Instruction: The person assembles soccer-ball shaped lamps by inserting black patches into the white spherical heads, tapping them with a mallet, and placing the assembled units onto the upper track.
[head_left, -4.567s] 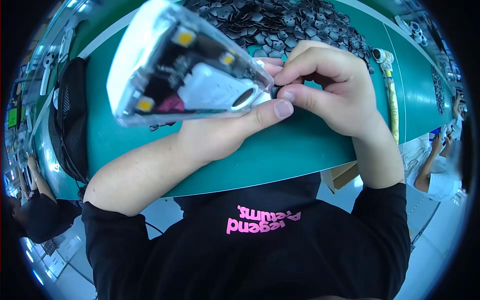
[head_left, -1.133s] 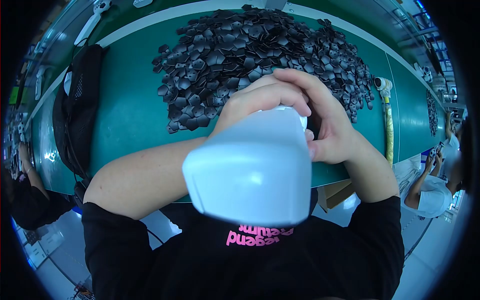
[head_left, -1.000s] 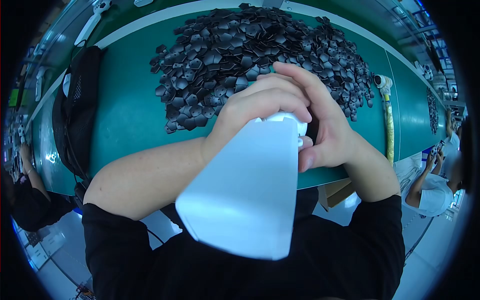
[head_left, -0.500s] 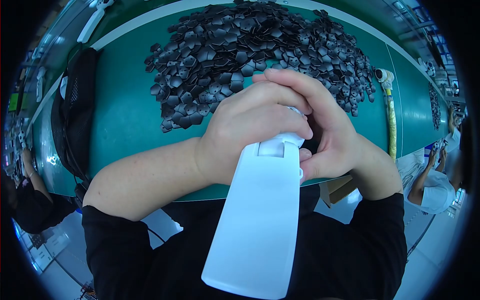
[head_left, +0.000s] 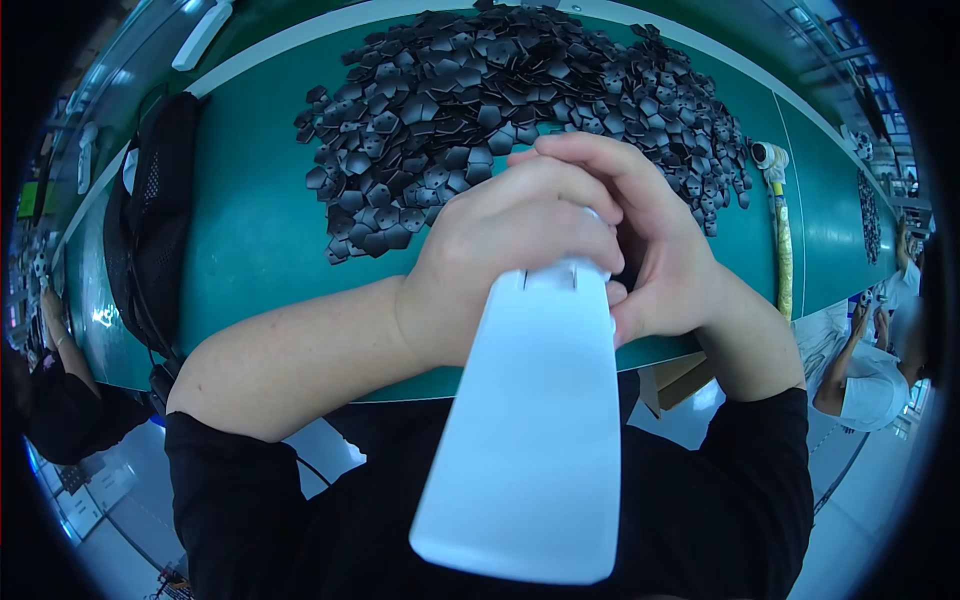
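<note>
A white device [head_left: 525,430] with a long flat panel and a hinge at its narrow end hangs down in front of my chest. My left hand [head_left: 510,225] is closed round its upper end, where bits of white show above and below the fingers. Cupped against it from the other side, my right hand [head_left: 665,240] has its fingertips over my left fingers and its thumb beside the hinge. What lies inside the two palms is hidden. Just beyond my hands, a big heap of black pentagon-shaped pieces [head_left: 470,80] covers the far side of the green table [head_left: 250,220].
At the left lies a black mesh bag [head_left: 155,220]. A yellow-wrapped stick [head_left: 783,240] with a pale head rests at the right. Below the table edge is a cardboard box [head_left: 680,380]. A person [head_left: 875,385] sits at right, another [head_left: 65,400] at left.
The white panel has swung slightly to the right and is blurred. Both hands keep their clasped hold, with only a small shift. The heap has not visibly changed.
</note>
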